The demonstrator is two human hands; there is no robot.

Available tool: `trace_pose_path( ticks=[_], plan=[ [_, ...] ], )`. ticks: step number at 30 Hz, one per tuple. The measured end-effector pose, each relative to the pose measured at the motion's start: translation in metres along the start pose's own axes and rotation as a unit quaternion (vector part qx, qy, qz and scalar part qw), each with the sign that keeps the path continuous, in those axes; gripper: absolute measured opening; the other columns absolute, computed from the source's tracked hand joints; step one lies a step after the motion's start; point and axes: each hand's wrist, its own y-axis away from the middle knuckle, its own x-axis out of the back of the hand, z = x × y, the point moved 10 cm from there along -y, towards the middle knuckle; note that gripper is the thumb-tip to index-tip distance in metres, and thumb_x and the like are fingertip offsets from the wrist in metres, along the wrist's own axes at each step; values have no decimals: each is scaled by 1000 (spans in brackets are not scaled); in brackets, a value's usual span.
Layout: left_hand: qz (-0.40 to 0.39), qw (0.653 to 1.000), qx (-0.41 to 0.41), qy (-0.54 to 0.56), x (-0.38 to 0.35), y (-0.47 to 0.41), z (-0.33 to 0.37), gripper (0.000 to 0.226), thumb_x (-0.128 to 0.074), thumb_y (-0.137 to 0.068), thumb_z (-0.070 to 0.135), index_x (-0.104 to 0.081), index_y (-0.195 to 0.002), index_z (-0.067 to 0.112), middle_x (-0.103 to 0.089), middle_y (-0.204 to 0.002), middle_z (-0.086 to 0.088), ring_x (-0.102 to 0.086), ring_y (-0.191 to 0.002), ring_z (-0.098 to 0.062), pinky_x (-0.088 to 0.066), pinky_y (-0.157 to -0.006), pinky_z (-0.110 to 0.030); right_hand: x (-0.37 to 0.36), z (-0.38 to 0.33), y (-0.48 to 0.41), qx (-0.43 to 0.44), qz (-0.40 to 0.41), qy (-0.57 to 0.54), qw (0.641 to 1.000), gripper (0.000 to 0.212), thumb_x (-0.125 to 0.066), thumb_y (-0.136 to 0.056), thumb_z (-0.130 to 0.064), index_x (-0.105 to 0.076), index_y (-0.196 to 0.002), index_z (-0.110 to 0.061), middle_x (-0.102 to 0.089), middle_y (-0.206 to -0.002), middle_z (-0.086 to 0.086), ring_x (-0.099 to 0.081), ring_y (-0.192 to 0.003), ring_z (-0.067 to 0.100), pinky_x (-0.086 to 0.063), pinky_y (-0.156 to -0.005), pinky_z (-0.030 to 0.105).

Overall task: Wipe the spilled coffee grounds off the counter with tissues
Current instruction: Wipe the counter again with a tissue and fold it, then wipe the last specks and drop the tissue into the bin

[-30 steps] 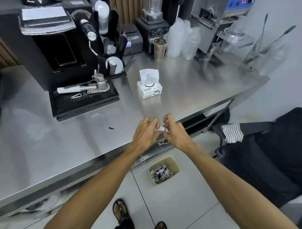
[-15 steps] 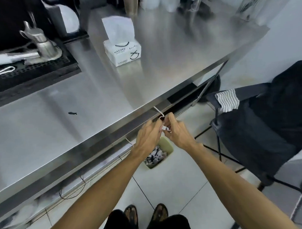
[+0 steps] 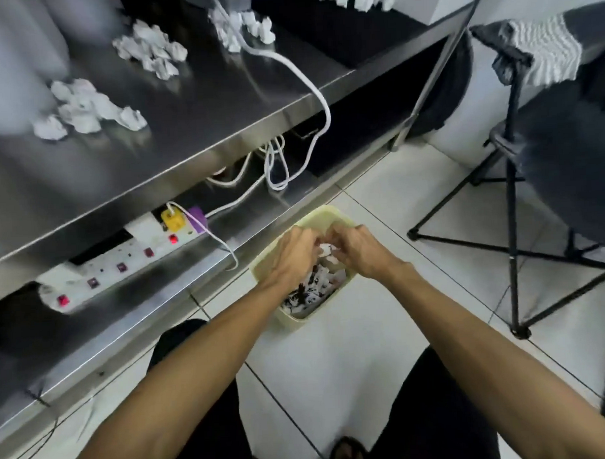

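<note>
My left hand [image 3: 290, 255] and my right hand [image 3: 358, 249] are close together just above a pale yellow bin [image 3: 290, 320] on the floor. Between their fingertips they pinch a small crumpled white tissue [image 3: 326, 250]. The bin holds several used tissues stained with dark coffee grounds [image 3: 310, 291]. The counter top is out of view; only the steel lower shelf [image 3: 200, 105] shows.
Crumpled white tissue balls [image 3: 84, 108] lie in clusters on the steel shelf. A white power strip [image 3: 124, 263] with red switches and white cables [image 3: 303, 92] sits beneath it. A black tripod [image 3: 512, 201] and dark chair stand right on the tiled floor.
Both hands have gone down from the counter edge to just over the bin, still pinching the tissue. My view has dropped from the counter top to the lower shelf and floor.
</note>
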Motion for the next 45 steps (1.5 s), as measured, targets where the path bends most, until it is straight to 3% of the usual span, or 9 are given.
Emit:
trace_pose_path(
  ticks=[4, 8, 11, 14, 17, 24, 28, 38, 45],
  plan=[
    [-30, 998, 28, 42, -47, -9, -24, 20, -44, -87, 31, -60, -77, 23, -49, -67, 6, -49, -61, -16, -38, -54, -29, -30, 27, -2, -5, -16, 59, 998, 24, -59, -70, 2, -70, -86, -12, -66, -72, 0, -52, -67, 13, -39, -63, 23],
    [-68, 998, -2, -9, -71, -10, -28, 19, -40, -78, 22, -59, -76, 25, -48, -61, 0, -44, -53, -23, -36, -45, -32, -36, 28, -6, -11, -17, 50, 999, 16, -58, -71, 2, -62, -63, -10, -62, -61, 1, -53, -58, 18, -36, -57, 23],
    [-48, 999, -8, -13, -65, -10, -24, 27, -33, -80, 22, -56, -71, 11, -41, -61, -4, -36, -57, -26, -29, -47, -31, -39, 32, -10, -12, -3, 47, 999, 11, -64, -80, 1, -73, -77, -5, -74, -78, 4, -66, -71, 19, -54, -67, 31],
    [-46, 998, 10, -45, -65, -15, -35, 27, -34, -83, 17, -60, -79, 22, -47, -66, -9, -41, -61, -26, -46, -54, -40, -37, 38, -11, -27, 21, 63, 997, 17, -67, -82, -4, -75, -97, -3, -75, -102, 6, -69, -94, 21, -54, -87, 33],
    [-45, 996, -3, -70, -60, -12, -29, 39, -45, -87, 2, -71, -110, 20, -63, -75, -16, -54, -64, -29, -48, -57, -40, -41, 44, -10, -48, 20, 56, 997, 14, -64, -82, -7, -76, -91, -9, -75, -88, 5, -69, -81, 22, -56, -75, 33],
    [-24, 993, -18, -114, -50, -9, -28, 19, -47, -95, 12, -65, -98, 16, -59, -66, -9, -57, -60, -30, -50, -55, -39, -38, 42, -9, -74, 34, 71, 994, 10, -64, -85, -13, -74, -83, -12, -73, -78, 4, -65, -72, 21, -51, -67, 27],
    [21, 993, -48, -110, -23, 1, -3, 28, -31, -105, 27, -54, -103, 12, -56, -66, -5, -56, -57, -28, -51, -57, -41, -20, 32, -5, -99, 58, 26, 993, 13, -61, -85, -10, -70, -76, -11, -69, -68, 2, -61, -64, 18, -52, -63, 32],
    [148, 989, -1, -27, 174, 46, 152, 24, -24, -104, 34, -41, -100, 18, -51, -67, 3, -55, -55, -25, -48, -48, -38, 194, -110, 27, -108, 189, -74, 973, 23, -53, -96, -25, -69, -90, -10, -68, -88, 3, -62, -79, 15, -52, -73, 29],
    [190, 982, 1, -5, 333, 78, 286, 29, -24, -104, 35, -45, -100, 17, -60, -76, -1, -58, -61, -23, -51, -53, -39, 376, -218, 48, -80, 196, -58, 976, 19, -56, -98, -23, -70, -98, -10, -67, -92, 2, -60, -79, 13, -46, -72, 20]
  ],
)
